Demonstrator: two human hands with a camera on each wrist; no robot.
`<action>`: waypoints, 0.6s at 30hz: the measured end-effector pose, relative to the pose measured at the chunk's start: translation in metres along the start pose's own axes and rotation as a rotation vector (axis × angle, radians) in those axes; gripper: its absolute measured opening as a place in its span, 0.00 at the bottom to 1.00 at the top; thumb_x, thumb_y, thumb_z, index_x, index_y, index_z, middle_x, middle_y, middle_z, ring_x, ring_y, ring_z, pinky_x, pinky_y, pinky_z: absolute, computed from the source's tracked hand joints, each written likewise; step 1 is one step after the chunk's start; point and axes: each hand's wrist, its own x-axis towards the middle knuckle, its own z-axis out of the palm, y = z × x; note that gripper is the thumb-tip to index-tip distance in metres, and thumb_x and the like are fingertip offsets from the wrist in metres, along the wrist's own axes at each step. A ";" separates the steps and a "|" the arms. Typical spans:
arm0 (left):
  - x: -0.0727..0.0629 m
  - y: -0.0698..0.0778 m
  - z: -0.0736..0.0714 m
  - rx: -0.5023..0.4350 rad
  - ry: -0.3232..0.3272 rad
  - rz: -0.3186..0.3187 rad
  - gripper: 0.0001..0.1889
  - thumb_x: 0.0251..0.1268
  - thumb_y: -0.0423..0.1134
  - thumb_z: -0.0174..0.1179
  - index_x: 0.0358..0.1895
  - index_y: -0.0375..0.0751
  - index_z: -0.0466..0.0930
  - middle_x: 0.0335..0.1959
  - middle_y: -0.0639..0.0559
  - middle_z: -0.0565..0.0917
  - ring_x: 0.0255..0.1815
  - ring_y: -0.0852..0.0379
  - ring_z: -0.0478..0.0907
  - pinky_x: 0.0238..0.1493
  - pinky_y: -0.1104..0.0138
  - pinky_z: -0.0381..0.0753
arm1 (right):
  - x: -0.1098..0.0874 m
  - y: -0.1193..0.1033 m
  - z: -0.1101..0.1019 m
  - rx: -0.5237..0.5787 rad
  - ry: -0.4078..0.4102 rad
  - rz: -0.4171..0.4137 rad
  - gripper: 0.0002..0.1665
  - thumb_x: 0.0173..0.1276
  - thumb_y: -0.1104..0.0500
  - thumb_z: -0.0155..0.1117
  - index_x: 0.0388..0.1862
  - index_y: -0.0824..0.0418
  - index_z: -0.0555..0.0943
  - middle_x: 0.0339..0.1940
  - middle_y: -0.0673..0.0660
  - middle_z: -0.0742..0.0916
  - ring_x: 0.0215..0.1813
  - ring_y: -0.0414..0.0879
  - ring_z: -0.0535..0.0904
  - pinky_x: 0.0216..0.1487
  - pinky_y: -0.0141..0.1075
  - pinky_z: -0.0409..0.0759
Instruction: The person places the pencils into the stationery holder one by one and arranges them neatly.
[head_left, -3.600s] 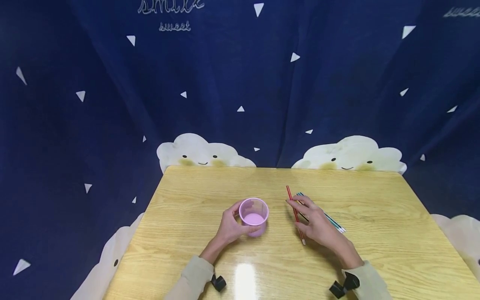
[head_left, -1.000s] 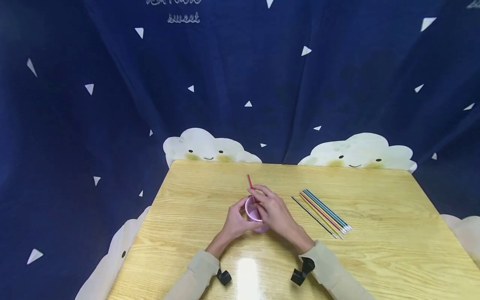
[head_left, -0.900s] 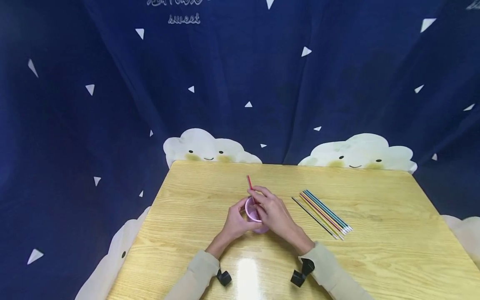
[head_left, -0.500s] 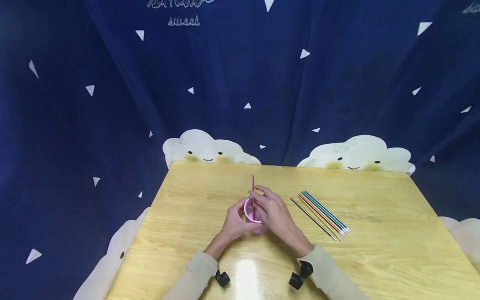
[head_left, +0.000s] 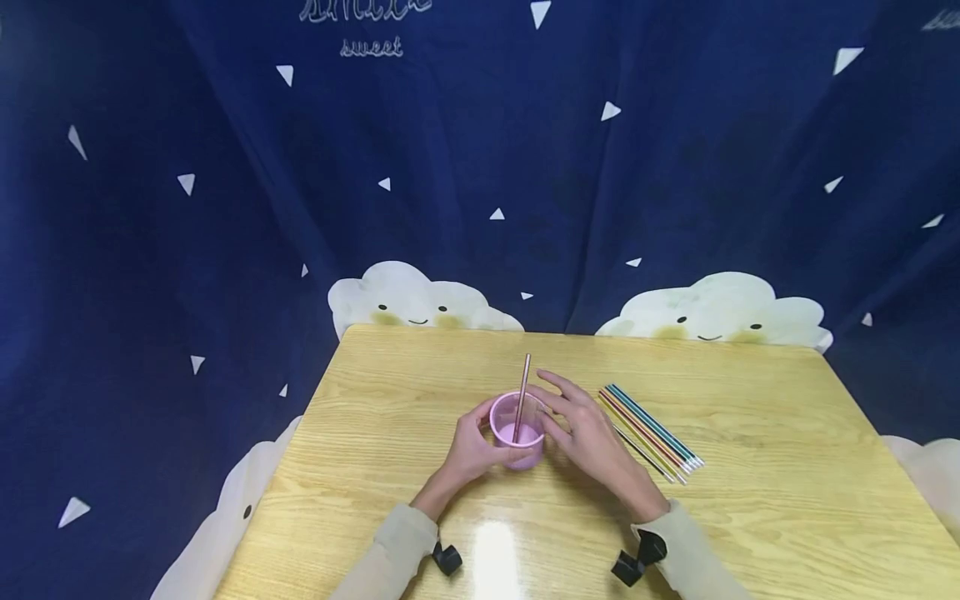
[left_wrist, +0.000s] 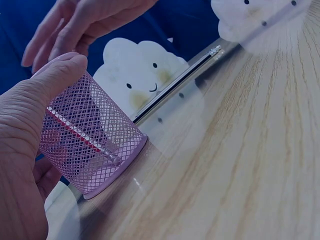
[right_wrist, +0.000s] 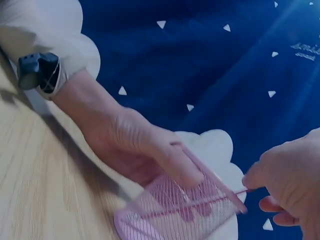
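My left hand (head_left: 471, 450) grips a pink mesh pencil cup (head_left: 527, 461), thumb across the near side and fingers round the far side. The cup stands upright on the table. A red pencil (head_left: 522, 392) leans inside it, its upper end rising above the rim; through the mesh in the left wrist view the pencil (left_wrist: 75, 131) reaches down near the base. Just right of the rim is my right hand (head_left: 592, 433), fingers spread and loosely bent, with nothing held. Its fingertips are close beside the pencil and rim.
Several pencils (head_left: 651, 427) in teal, red and yellow lie side by side on the wooden table (head_left: 765, 467), right of my right hand. A black pencil (head_left: 647, 456) lies nearest that hand, partly covered by it. A dark blue curtain (head_left: 465, 108) hangs behind the table.
The right hand took the red pencil from the table and put it into the cup. Since half a second ago it has let go and drawn right; the left hand keeps holding the cup.
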 end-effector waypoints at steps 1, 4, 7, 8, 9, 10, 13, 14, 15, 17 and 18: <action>0.000 0.000 0.000 -0.006 0.001 0.000 0.44 0.41 0.32 0.84 0.69 0.37 0.77 0.60 0.38 0.85 0.59 0.31 0.81 0.62 0.39 0.80 | -0.003 0.003 -0.002 -0.007 0.002 0.001 0.28 0.66 0.65 0.76 0.65 0.58 0.84 0.71 0.62 0.80 0.66 0.61 0.81 0.63 0.58 0.82; 0.000 -0.001 0.000 0.003 0.008 -0.004 0.44 0.40 0.31 0.84 0.69 0.37 0.77 0.59 0.38 0.86 0.59 0.33 0.82 0.61 0.40 0.81 | -0.009 0.012 -0.006 -0.030 0.015 -0.006 0.27 0.67 0.63 0.75 0.65 0.59 0.85 0.70 0.63 0.81 0.67 0.61 0.80 0.65 0.59 0.80; 0.001 -0.004 0.001 0.007 0.020 -0.003 0.45 0.39 0.29 0.84 0.69 0.36 0.77 0.59 0.37 0.86 0.59 0.31 0.82 0.61 0.39 0.80 | -0.015 0.022 -0.010 -0.050 0.021 -0.002 0.27 0.67 0.63 0.75 0.65 0.59 0.84 0.70 0.63 0.81 0.67 0.62 0.80 0.65 0.59 0.79; 0.002 -0.002 0.001 0.002 0.023 0.000 0.45 0.38 0.28 0.84 0.69 0.34 0.77 0.59 0.35 0.85 0.58 0.29 0.81 0.61 0.37 0.79 | -0.016 0.025 -0.011 -0.055 0.023 -0.002 0.27 0.67 0.63 0.75 0.65 0.59 0.84 0.70 0.63 0.81 0.67 0.62 0.80 0.65 0.59 0.79; 0.002 0.001 0.002 -0.007 0.024 0.000 0.45 0.38 0.26 0.83 0.69 0.32 0.76 0.59 0.33 0.85 0.59 0.27 0.80 0.62 0.36 0.78 | -0.018 0.029 -0.011 -0.062 0.026 -0.001 0.27 0.67 0.64 0.75 0.65 0.59 0.84 0.70 0.63 0.81 0.66 0.62 0.80 0.65 0.60 0.79; 0.002 0.004 0.002 -0.019 0.023 0.001 0.45 0.38 0.25 0.83 0.69 0.30 0.76 0.59 0.32 0.84 0.59 0.26 0.79 0.62 0.34 0.77 | -0.020 0.032 -0.012 -0.069 0.029 -0.003 0.27 0.67 0.64 0.75 0.65 0.59 0.84 0.70 0.64 0.82 0.66 0.63 0.80 0.64 0.60 0.79; 0.001 0.017 0.001 -0.039 0.012 -0.007 0.44 0.39 0.24 0.82 0.68 0.27 0.75 0.60 0.30 0.83 0.61 0.25 0.78 0.64 0.33 0.75 | -0.028 0.040 -0.014 -0.094 0.030 0.003 0.26 0.66 0.63 0.75 0.64 0.59 0.85 0.68 0.65 0.83 0.64 0.63 0.82 0.62 0.62 0.79; 0.000 0.021 0.000 -0.042 0.007 -0.008 0.44 0.39 0.25 0.82 0.68 0.26 0.75 0.60 0.29 0.83 0.60 0.25 0.78 0.64 0.34 0.75 | -0.032 0.043 -0.015 -0.103 0.028 0.006 0.26 0.66 0.64 0.75 0.64 0.59 0.85 0.67 0.64 0.83 0.63 0.63 0.82 0.62 0.62 0.79; 0.000 0.025 0.000 -0.046 0.005 -0.009 0.44 0.39 0.25 0.82 0.67 0.26 0.75 0.60 0.29 0.83 0.60 0.25 0.78 0.64 0.34 0.76 | -0.035 0.045 -0.015 -0.112 0.024 0.012 0.26 0.65 0.64 0.75 0.64 0.59 0.85 0.67 0.65 0.83 0.63 0.63 0.82 0.62 0.62 0.79; -0.002 0.029 0.000 -0.045 0.003 -0.011 0.43 0.40 0.26 0.82 0.67 0.26 0.76 0.59 0.29 0.83 0.59 0.24 0.79 0.63 0.35 0.77 | -0.043 0.050 -0.016 -0.132 0.009 0.033 0.26 0.65 0.64 0.75 0.63 0.59 0.85 0.66 0.65 0.84 0.63 0.64 0.82 0.61 0.62 0.80; -0.002 0.030 -0.001 -0.047 0.003 -0.011 0.43 0.40 0.26 0.82 0.67 0.26 0.76 0.59 0.29 0.84 0.58 0.24 0.79 0.62 0.35 0.77 | -0.047 0.053 -0.017 -0.141 0.000 0.045 0.26 0.65 0.64 0.75 0.63 0.60 0.85 0.66 0.65 0.84 0.63 0.64 0.81 0.61 0.62 0.80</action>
